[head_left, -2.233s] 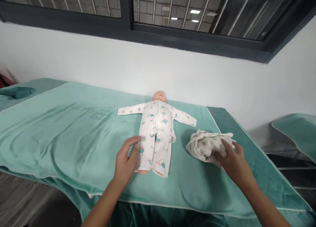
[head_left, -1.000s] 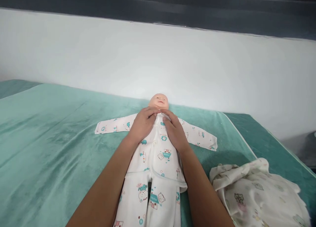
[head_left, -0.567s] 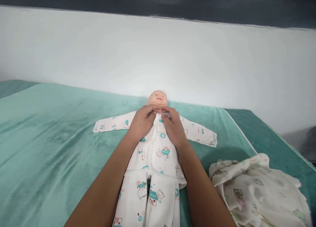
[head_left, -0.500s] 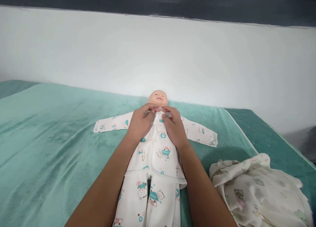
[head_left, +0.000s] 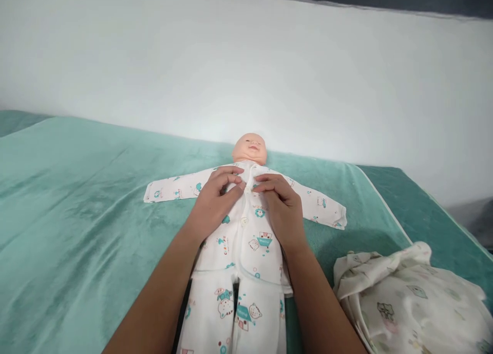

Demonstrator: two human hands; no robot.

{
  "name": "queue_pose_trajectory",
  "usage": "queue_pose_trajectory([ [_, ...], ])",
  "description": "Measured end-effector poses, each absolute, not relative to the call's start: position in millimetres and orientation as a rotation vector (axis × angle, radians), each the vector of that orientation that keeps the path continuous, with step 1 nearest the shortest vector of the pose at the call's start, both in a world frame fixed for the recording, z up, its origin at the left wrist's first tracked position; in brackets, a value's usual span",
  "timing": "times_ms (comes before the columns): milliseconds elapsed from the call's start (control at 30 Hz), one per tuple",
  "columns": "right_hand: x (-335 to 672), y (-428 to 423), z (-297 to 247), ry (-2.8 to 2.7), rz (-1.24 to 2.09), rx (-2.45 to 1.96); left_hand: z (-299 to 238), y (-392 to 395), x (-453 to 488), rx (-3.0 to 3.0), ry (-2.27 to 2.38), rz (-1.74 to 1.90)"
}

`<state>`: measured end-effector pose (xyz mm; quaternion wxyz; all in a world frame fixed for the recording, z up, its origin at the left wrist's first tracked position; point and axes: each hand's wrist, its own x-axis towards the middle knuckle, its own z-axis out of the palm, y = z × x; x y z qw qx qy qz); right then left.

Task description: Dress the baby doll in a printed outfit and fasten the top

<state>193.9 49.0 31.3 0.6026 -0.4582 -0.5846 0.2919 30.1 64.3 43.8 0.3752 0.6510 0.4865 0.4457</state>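
Observation:
A baby doll (head_left: 249,148) lies on its back, head at the far end. It wears a white, printed long-sleeved baby shirt (head_left: 254,256) with its sleeves spread to both sides, and matching pants (head_left: 208,308). At the upper chest my left hand (head_left: 217,200) pinches the shirt's front edge between thumb and fingers. Opposite it, my right hand (head_left: 284,205) has curled fingers on the other side of the same front opening. A pale button (head_left: 244,221) shows below my hands. What lies right under the fingertips is hidden.
A crumpled white printed cloth (head_left: 419,302) lies at the right, close to my right forearm. The light green cover (head_left: 96,215) spreads under everything, with a darker green surface (head_left: 416,194) beyond its right edge. A white wall (head_left: 246,66) stands behind the doll's head.
Both hands have come down from the collar at the doll's neck to the upper chest, uncovering the neck and collar. The view has tilted slightly downward.

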Motion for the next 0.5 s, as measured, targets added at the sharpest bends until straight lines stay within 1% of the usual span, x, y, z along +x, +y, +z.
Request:
queue_pose_trajectory([
  [200, 189, 35, 32, -1.325, 0.680, -1.130, 47, 67, 20, 1.722, 1.104, 1.027],
  [500, 189, 34, 30, -1.334, 0.683, -1.133, 45, 66, 21, 1.698, 1.088, 1.055],
])
